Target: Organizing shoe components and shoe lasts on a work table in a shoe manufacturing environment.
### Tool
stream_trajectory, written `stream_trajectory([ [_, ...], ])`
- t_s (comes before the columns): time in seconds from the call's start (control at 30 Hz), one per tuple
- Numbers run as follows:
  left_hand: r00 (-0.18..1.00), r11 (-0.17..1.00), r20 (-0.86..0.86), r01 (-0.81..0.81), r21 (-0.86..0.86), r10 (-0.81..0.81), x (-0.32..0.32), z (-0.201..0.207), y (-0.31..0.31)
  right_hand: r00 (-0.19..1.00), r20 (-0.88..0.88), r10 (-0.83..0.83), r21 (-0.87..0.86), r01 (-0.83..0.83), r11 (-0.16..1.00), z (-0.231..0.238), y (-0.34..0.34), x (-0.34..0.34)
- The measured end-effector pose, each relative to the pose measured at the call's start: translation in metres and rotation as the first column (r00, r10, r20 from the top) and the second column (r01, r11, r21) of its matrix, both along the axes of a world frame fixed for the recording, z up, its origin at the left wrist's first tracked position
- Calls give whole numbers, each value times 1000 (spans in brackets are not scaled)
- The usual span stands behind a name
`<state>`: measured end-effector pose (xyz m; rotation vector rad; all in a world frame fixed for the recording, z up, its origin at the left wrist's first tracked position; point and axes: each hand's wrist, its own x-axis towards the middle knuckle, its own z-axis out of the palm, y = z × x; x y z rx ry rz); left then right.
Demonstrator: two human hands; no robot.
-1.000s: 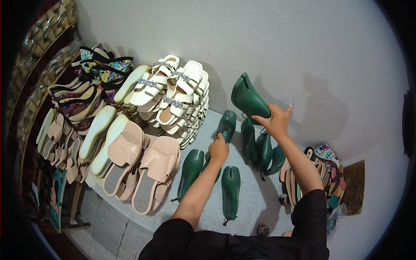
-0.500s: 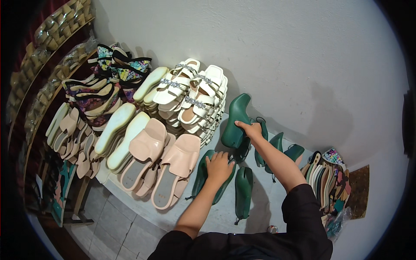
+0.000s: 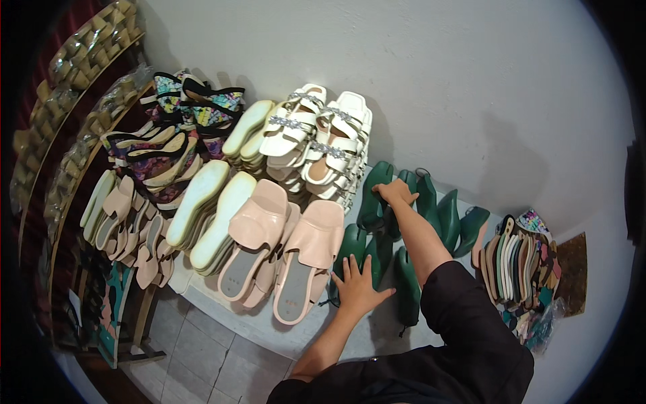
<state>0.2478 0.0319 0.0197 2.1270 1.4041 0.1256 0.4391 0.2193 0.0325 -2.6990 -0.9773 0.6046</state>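
Note:
Several green shoe lasts stand in rows on the pale table. My right hand [image 3: 400,193] is closed on a green shoe last [image 3: 375,180] at the back, beside the white sandals; its fingertips are partly hidden. Nearer to me, my left hand [image 3: 362,289] is open, its fingers spread over a front shoe last [image 3: 350,248], with nothing gripped. Another green last [image 3: 407,289] lies to the right of that hand, with a dark cord at its near end. More lasts [image 3: 449,219] lean together at the back right.
Left of the lasts stand pink slides [image 3: 306,239], stacked white sandals [image 3: 338,138], pale soles [image 3: 200,202] and floral wedges [image 3: 165,158]. A row of insoles [image 3: 515,262] is at the right, by the wall. Racks of heel blocks [image 3: 87,54] line the far left.
My right hand has lowered its raised shoe last to the table, beside the others at the back. My left hand has drawn back and spread its fingers. The view has shifted a little.

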Motion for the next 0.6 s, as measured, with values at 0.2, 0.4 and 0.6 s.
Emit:
stream_trajectory([
  [0.2,999,999,-29,23,23,-23,-10,-4,-11,998,68,14,9,-14,1000,-19,7,-6],
  [0.4,992,965,113,-80,249,53,-9,-40,-18,991,104,79,179,-97,979,-14,4,-2],
  [0.6,968,941,182,-214,263,170,-13,-53,-17,998,23,-55,699,23,715,-69,-57,27],
])
